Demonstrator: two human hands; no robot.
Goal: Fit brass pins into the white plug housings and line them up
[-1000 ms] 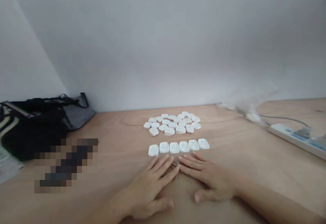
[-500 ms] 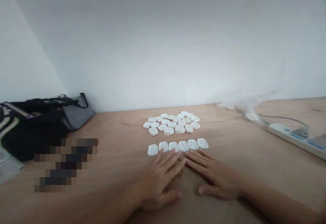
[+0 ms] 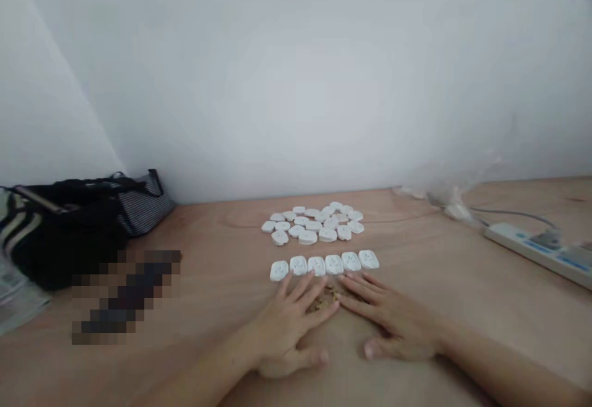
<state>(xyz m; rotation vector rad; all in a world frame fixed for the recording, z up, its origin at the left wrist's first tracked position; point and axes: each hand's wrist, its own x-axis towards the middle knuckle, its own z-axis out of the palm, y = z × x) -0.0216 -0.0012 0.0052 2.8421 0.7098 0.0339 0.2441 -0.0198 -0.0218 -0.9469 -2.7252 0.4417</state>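
My left hand (image 3: 293, 320) lies flat on the wooden table, fingers spread, its fingertips just below a row of white plastic socket covers (image 3: 333, 264). Opposite it, my right hand (image 3: 395, 317) also rests flat with the fingers stretched out and nothing held. Between the two hands is a small heap of brass-coloured metal pieces (image 3: 326, 298), partly covered by the fingers. The row's covers lie side by side with slotted faces up. Beyond them, several more white plastic pieces (image 3: 313, 226) lie in a loose cluster.
A power strip (image 3: 531, 246) with a plugged-in cable lies at the right, and a clear plastic bag (image 3: 456, 200) sits behind it. On the left are a black bag (image 3: 69, 228) and a blurred-out dark object (image 3: 132, 296). A white wall (image 3: 296, 86) closes off the back.
Both hands stay almost in place; the fingers have shifted slightly, and more of the brass-coloured pieces shows between them. The white pieces have not been rearranged.
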